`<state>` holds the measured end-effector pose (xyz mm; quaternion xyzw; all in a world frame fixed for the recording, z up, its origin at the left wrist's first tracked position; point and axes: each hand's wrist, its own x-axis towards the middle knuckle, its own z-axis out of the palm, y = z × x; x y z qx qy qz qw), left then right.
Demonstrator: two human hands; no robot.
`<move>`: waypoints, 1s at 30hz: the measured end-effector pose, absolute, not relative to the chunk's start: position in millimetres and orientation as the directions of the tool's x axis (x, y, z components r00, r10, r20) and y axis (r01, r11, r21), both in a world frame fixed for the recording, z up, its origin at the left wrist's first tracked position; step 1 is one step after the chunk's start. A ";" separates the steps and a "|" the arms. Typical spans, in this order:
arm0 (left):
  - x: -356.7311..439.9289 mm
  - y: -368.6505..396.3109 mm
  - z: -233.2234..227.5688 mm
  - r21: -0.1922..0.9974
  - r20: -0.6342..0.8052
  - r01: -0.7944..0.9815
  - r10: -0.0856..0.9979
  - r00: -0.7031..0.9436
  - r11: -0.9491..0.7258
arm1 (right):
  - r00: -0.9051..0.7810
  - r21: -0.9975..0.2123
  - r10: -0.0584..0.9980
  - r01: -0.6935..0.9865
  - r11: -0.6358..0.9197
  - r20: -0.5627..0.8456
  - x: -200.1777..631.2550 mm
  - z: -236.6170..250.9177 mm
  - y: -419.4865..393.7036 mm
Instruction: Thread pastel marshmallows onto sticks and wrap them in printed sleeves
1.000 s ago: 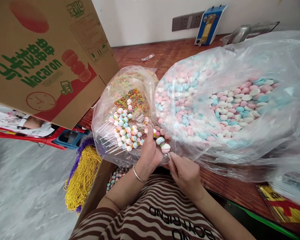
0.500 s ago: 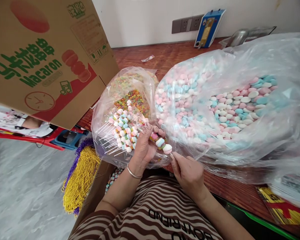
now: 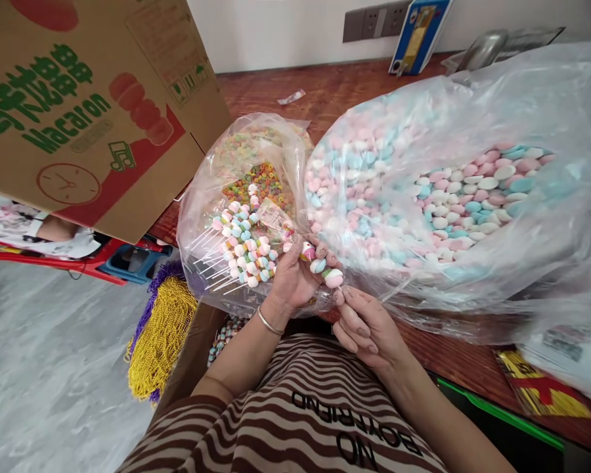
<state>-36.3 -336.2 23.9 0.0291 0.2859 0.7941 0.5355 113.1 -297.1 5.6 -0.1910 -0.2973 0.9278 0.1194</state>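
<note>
Candy skewer [image 3: 322, 265] between both hands

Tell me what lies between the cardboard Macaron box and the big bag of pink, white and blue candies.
In the head view, a smaller clear bag of colourful ring candies sits between the Macaron box and the big candy bag, with finished candy skewers resting on it.

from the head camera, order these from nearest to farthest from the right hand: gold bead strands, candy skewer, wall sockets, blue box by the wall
Measured from the right hand:
1. Candy skewer, at its fingertips.
2. Gold bead strands, low on the left, past the table edge.
3 and 4. Blue box and wall sockets, side by side at the far wall; too close to rank.
</note>
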 end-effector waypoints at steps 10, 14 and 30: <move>-41.2 -332.9 16.9 0.651 -0.235 -0.720 0.839 -0.491 -0.239 | -0.867 -0.586 0.367 -0.113 -0.802 -0.336 113.7 -1.3 -293.2; -47.2 -332.8 16.8 0.764 -0.253 -0.619 0.800 -0.544 -0.180 | -0.788 -0.959 0.606 -0.073 -0.273 -0.113 117.4 -8.6 -290.4; -25.3 -326.9 22.7 0.533 -0.453 -0.844 0.820 -0.350 -0.065 | -0.881 -0.851 0.435 -0.075 -0.520 -0.188 107.7 -22.3 -302.2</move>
